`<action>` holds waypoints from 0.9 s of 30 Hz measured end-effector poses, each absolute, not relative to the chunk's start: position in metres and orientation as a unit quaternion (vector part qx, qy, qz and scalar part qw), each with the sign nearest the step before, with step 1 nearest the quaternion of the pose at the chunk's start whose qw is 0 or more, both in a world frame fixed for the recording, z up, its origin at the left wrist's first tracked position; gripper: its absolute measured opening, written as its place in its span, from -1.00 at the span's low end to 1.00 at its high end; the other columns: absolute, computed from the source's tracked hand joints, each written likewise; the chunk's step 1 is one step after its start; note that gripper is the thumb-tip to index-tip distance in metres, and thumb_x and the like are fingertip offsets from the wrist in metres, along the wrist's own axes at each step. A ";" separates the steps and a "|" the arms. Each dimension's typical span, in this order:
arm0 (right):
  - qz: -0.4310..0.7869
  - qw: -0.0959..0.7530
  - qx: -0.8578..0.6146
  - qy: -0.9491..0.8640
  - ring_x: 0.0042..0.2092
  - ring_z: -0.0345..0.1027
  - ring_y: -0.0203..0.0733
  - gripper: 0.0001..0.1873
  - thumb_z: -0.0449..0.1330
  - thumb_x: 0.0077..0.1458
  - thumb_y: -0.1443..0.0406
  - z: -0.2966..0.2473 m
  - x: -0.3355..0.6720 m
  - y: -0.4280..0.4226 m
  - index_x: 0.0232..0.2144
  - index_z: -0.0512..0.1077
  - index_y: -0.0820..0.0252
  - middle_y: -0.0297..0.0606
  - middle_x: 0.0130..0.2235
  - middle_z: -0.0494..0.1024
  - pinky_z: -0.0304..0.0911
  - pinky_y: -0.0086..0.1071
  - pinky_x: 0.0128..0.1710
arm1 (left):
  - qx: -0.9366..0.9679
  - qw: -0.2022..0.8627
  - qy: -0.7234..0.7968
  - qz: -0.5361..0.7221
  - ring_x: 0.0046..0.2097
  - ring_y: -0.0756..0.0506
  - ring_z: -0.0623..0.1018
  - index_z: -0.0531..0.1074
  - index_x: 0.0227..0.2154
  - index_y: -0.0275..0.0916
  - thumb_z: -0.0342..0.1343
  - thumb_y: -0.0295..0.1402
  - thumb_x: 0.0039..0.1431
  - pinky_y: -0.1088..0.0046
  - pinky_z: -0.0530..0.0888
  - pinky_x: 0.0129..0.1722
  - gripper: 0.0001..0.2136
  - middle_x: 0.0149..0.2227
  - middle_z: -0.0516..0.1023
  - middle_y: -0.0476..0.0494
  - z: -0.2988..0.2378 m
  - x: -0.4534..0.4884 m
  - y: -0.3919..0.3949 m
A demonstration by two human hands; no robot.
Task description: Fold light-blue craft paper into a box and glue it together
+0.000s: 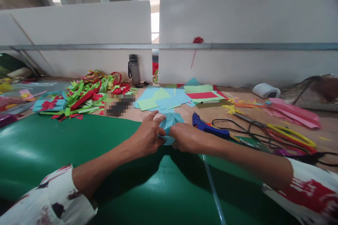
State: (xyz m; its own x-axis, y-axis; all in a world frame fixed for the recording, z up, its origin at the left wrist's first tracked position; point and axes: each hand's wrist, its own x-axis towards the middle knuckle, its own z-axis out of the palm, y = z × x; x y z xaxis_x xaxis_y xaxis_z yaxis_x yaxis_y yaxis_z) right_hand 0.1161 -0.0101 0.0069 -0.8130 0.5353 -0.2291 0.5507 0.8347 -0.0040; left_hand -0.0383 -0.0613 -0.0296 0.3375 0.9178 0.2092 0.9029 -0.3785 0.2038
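Between my hands is a piece of folded light-blue paper (172,119), creased and standing a little off the green mat. My left hand (150,132) grips its left side, thumb near the lower fold and some fingers raised. The curled fingers of my right hand (185,137) press on its right side. A blue glue gun (211,128) lies just beyond my right hand. Below the right wrist, a clear glue stick (213,190) rests on the green mat (118,197). Behind the folded paper are flat blue and green paper sheets (173,97).
A heap of green and red paper strips (89,93) lies at left, near a grey bottle (134,70). Scissors with yellow and orange handles (293,137) and black cables lie at right. Farther back are pink paper (294,112) and a white roll (266,90). White partitions (79,24) stand behind.
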 end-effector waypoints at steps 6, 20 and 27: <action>-0.069 0.095 0.293 0.949 -0.35 0.37 -0.19 -0.87 0.13 -0.10 0.43 0.005 0.112 -0.011 -0.47 0.48 0.24 -0.22 -0.41 0.53 0.06 -0.44 -0.48 | 0.846 0.007 0.531 0.045 0.27 -0.42 -0.15 0.53 -0.36 -0.14 0.23 -0.56 -0.13 -0.25 -0.04 0.07 -0.76 0.25 0.04 -0.15 -0.014 -0.051 -0.060; -0.065 0.048 0.309 0.948 -0.36 0.35 -0.20 -0.95 0.18 -0.12 0.39 -0.006 0.102 -0.017 -0.54 0.45 0.22 -0.27 -0.48 0.51 -0.03 -0.42 -0.49 | 0.862 0.001 0.501 0.081 0.27 -0.35 -0.10 0.55 -0.40 -0.14 0.12 -0.52 0.02 -0.10 0.06 0.11 -0.83 0.20 0.16 -0.18 -0.013 -0.057 -0.058; -0.074 0.024 0.297 0.952 -0.41 0.32 -0.24 -0.94 0.18 -0.11 0.34 -0.011 0.102 -0.017 -0.52 0.47 0.19 -0.29 -0.50 0.49 -0.16 -0.42 -0.54 | 0.858 0.000 0.510 0.056 0.26 -0.39 -0.10 0.57 -0.41 -0.13 0.16 -0.52 -0.04 -0.07 0.07 0.11 -0.83 0.19 0.18 -0.18 -0.008 -0.057 -0.060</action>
State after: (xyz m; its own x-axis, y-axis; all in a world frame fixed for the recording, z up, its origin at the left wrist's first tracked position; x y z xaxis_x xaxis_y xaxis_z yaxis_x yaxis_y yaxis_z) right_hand 0.1025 -0.0165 -0.0108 -0.8226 0.5613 -0.0903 0.5686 0.8127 -0.1274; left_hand -0.0574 -0.0595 -0.0079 0.4736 0.8755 0.0956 0.8754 -0.4799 0.0578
